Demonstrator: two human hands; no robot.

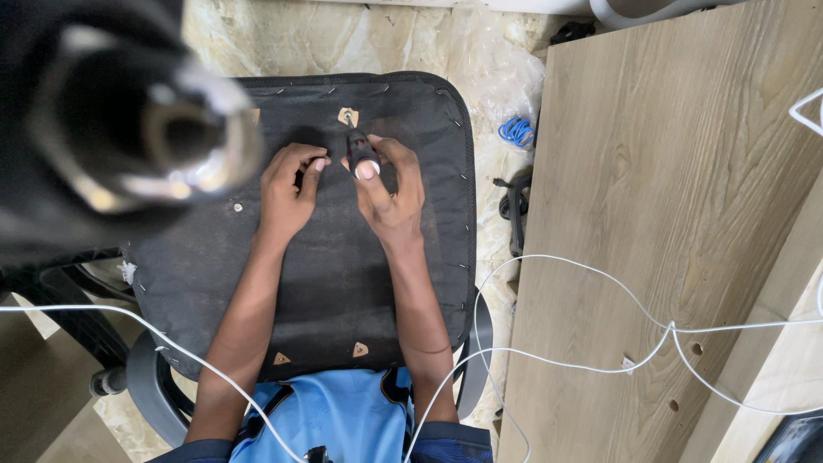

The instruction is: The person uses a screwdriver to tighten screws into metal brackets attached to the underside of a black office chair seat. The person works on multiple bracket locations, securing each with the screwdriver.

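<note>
Two hands on the black seat underside (334, 257), right fingers (370, 171) around a screwdriver (360, 153).

Black seat underside (334, 257); blue shirt (343, 420); white cable (583, 360).

An upturned chair seat (334, 257), covered in black fabric stapled along its edges, is seen from above. A black screwdriver handle (361, 153) is gripped in the right hand (390, 193), thumb on top, its tip set at a small cut-out hole (347, 116) near the far edge. The left hand (287, 189) is rested just beside it, fingers (313, 163) curled on the fabric. A wooden board (669, 214) is laid to the right, crossed by a white cable (583, 266). A blurred black and metal object (129, 129) fills the upper left.
</note>
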